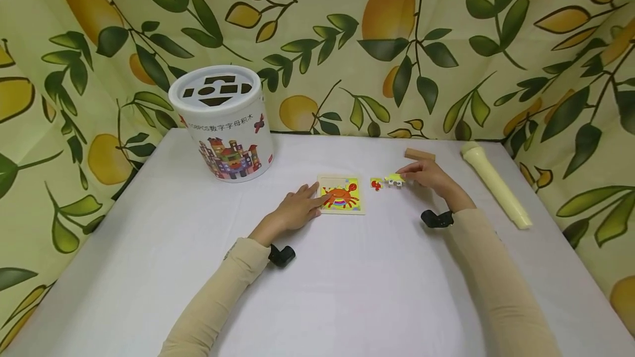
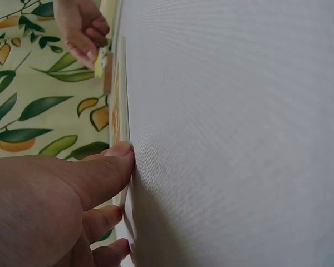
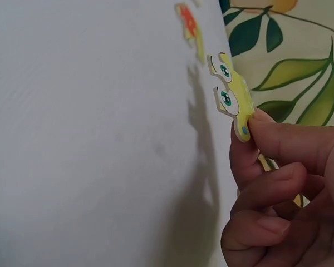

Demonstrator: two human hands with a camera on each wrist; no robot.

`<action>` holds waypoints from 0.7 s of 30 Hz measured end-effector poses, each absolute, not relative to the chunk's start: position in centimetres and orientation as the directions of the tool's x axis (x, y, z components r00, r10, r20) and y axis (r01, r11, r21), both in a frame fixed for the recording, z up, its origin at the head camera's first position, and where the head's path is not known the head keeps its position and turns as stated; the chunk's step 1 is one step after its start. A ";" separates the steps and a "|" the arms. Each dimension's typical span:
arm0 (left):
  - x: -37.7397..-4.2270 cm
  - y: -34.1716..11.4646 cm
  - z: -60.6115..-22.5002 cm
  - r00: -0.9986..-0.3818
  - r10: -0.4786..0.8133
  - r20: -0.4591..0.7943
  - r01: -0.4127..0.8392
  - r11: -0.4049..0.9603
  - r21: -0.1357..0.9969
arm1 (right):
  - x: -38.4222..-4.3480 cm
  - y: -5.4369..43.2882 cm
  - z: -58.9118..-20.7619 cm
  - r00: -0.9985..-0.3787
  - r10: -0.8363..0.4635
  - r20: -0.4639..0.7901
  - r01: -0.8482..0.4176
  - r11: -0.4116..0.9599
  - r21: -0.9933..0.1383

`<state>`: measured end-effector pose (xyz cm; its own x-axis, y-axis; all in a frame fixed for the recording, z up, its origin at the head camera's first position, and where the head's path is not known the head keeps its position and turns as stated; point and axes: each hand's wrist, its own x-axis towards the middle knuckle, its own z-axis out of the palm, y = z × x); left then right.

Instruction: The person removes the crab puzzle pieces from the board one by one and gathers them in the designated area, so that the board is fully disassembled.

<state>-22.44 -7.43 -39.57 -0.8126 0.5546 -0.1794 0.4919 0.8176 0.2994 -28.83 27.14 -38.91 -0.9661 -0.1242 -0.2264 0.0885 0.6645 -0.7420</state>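
A square puzzle board [image 1: 342, 211] with a red crab picture lies flat on the table. At its left side my left hand [image 1: 296, 206] rests with spread fingers, one fingertip on the picture. The left wrist view shows that thumb [image 2: 108, 175] touching the board's edge. To the right, my right hand [image 1: 425, 175] pinches a yellow puzzle piece [image 3: 238, 92] between thumb and forefinger. Two cartoon eyes are printed on the piece, which is raised and tilted. Between board and right hand lies a loose red-and-yellow puzzle piece [image 1: 376, 184].
A white lidded tub [image 1: 228, 131] with shaped holes stands at the back left. Behind the right hand lies a wooden block [image 1: 419, 154]. A cream-coloured microphone-shaped object [image 1: 496, 185] lies farther right. Patterned cloth [image 1: 317, 43] hangs along the table's back and sides.
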 end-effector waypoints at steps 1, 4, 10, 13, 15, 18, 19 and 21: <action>-22.4 -7.5 -39.5 -0.813 0.555 -0.176 0.494 0.817 0.298 | -28.8 27.3 -39.0 -0.965 -0.123 -0.230 0.092 0.667 -0.740; -22.4 -7.6 -39.5 -0.815 0.554 -0.171 0.494 0.818 0.293 | -28.9 27.3 -39.3 -0.967 -0.119 -0.223 0.084 0.681 -0.728; -22.1 -7.6 -39.4 -0.811 0.560 -0.167 0.494 0.809 0.318 | -28.5 27.1 -40.0 -0.979 -0.096 -0.178 0.053 0.726 -0.686; -22.0 -7.6 -39.5 -0.810 0.563 -0.167 0.495 0.807 0.321 | -28.2 27.0 -40.3 -0.983 -0.083 -0.164 0.048 0.745 -0.665; -22.0 -7.5 -39.5 -0.807 0.567 -0.165 0.504 0.807 0.308 | -28.1 26.9 -40.2 -0.986 -0.079 -0.146 0.037 0.752 -0.658; -22.0 -7.5 -39.6 -0.806 0.569 -0.162 0.508 0.807 0.301 | -27.8 26.1 -40.0 -0.990 -0.090 -0.107 0.000 0.764 -0.645; -21.9 -7.5 -39.6 -0.807 0.569 -0.161 0.510 0.807 0.297 | -27.8 25.7 -39.9 -0.990 -0.104 -0.090 -0.022 0.766 -0.642; -21.8 -7.6 -39.7 -0.808 0.568 -0.157 0.509 0.807 0.298 | -27.6 24.5 -39.6 -0.988 -0.139 -0.066 -0.066 0.768 -0.637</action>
<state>-21.83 -7.56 -39.70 -0.8083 0.5675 -0.1569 0.5091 0.8075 0.2979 -27.60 24.49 -39.63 -0.9881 -0.1392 -0.0659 -0.0657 0.7681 -0.6370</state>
